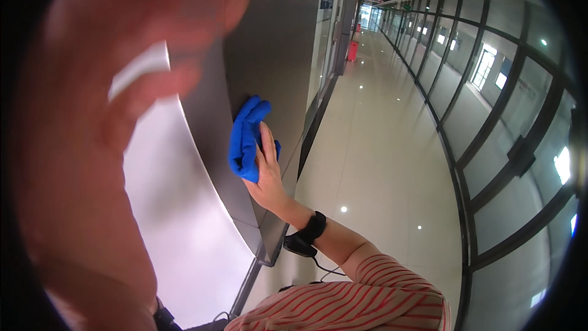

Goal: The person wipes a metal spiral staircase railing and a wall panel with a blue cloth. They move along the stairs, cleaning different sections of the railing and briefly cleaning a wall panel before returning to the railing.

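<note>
A folded blue cloth lies under my right hand, pressed against the dark panel near its corner edge. The fingers and thumb close around the cloth's right side. My left hand is raised very near the camera at the upper left, large and blurred; whether it holds anything cannot be told. Behind it, a bright white panel meets the grey side of the dark panel. A black strap with a small black device and a cable sits on my right wrist.
A glossy tiled corridor floor runs into the distance on the right. Dark-framed glass partitions line its far side. A red bin stands farther along, near a doorway on the left wall.
</note>
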### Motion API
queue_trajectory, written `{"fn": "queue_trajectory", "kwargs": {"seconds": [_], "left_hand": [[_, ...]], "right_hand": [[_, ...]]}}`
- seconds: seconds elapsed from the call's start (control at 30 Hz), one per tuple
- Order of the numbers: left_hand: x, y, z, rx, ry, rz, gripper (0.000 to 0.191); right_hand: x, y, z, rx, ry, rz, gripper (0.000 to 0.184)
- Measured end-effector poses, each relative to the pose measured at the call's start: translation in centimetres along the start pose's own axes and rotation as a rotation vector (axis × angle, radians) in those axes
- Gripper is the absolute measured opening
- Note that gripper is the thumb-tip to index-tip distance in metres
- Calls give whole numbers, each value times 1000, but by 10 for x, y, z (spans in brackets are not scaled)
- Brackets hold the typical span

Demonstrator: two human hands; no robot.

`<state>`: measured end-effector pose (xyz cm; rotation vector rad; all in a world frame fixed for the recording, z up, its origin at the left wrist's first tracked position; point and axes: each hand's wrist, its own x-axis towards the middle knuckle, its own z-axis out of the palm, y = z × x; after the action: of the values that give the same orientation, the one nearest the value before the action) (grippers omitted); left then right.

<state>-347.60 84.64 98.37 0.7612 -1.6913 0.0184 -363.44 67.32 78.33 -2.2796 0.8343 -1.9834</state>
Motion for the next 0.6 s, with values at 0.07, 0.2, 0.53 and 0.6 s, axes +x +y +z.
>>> {"fn": "queue_trajectory", "kwargs": {"seconds": [0.07, 0.2, 0.53, 0.6], "left_hand": [[-3, -5, 1, 3, 20, -42, 86], [-27, -22, 22, -276, -278, 16, 58], [-159, -88, 30, -55, -461, -421, 27], [-183, -90, 15, 40, -398, -503, 19]], "right_hand": [[25, -4, -1, -73, 29, -58, 63], [101, -17, -12, -85, 63, -128, 73], [79, -14, -11, -253, -101, -303, 66], [37, -14, -17, -292, -203, -318, 62]]}}
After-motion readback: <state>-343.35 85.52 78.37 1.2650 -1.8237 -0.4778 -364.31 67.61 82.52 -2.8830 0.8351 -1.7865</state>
